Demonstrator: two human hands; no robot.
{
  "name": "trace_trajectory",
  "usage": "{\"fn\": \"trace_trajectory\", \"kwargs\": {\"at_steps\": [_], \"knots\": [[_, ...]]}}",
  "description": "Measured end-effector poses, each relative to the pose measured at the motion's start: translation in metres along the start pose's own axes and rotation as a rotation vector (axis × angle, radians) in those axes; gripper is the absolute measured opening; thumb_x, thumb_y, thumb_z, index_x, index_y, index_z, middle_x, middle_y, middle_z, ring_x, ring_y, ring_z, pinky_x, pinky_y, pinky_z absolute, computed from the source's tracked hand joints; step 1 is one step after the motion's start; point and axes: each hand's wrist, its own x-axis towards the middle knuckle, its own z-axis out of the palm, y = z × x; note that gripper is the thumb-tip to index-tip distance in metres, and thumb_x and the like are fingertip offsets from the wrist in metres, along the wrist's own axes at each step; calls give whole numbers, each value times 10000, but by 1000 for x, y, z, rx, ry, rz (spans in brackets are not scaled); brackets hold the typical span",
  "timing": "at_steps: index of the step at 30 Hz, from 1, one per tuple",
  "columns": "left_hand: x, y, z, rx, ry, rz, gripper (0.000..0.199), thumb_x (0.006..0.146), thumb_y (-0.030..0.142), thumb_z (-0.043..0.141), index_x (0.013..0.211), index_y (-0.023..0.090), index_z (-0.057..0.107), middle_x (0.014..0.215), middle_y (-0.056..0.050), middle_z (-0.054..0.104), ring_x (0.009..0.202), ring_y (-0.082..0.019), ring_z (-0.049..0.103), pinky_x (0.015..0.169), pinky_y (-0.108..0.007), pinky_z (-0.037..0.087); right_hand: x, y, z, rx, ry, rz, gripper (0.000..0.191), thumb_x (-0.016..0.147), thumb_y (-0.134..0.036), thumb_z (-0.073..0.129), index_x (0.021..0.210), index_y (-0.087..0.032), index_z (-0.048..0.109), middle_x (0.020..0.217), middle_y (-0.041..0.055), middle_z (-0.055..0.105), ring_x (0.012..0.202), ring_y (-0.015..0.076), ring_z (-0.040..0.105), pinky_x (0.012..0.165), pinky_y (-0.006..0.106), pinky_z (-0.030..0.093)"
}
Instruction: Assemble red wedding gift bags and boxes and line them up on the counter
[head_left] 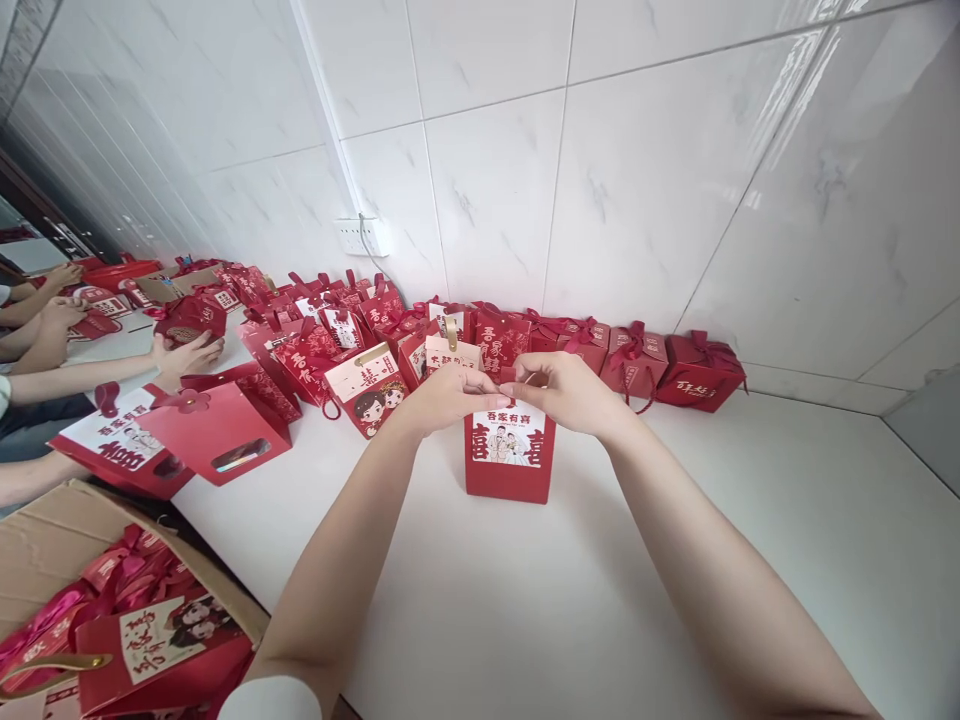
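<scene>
A red gift box (507, 482) with a white label showing a couple and red characters stands upright on the white table in front of me. Both of my hands meet at its top. My left hand (448, 402) pinches the top from the left side, fingers closed. From the right, my right hand (562, 388) pinches the same top edge, thumb and fingers together. A bit of red strap or flap shows between the fingertips; the rest of the top is hidden by my hands. Just behind my left hand stands a cream-and-red box (369, 388) with a cartoon couple.
Many red gift boxes (306, 362) line the wall, with ribbon-tied ones (703, 368) to the right. A cardboard carton (52, 535) full of boxes sits at lower left. Co-workers' hands (187, 355) handle boxes at far left. A wall socket (361, 237) is behind.
</scene>
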Motion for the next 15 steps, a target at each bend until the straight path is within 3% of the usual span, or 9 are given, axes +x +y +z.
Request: {"fn": "trace_trajectory", "kwargs": {"at_steps": [5, 15], "knots": [[5, -5, 4, 40, 27, 68, 229, 738, 378, 674, 771, 155, 713, 721, -18, 638, 690, -118, 562, 641, -252, 430, 0, 4, 0, 63, -21, 56, 285, 815, -426, 591, 667, -198, 506, 678, -17, 569, 615, 129, 473, 576, 273, 341], [-1, 0, 4, 67, 14, 77, 187, 724, 326, 694, 776, 147, 716, 799, -56, 697, 779, -163, 648, 738, -293, 511, -3, 2, 0, 78, -27, 81, 280, 802, -394, 609, 635, -195, 506, 650, -25, 538, 616, 127, 468, 567, 264, 333]]}}
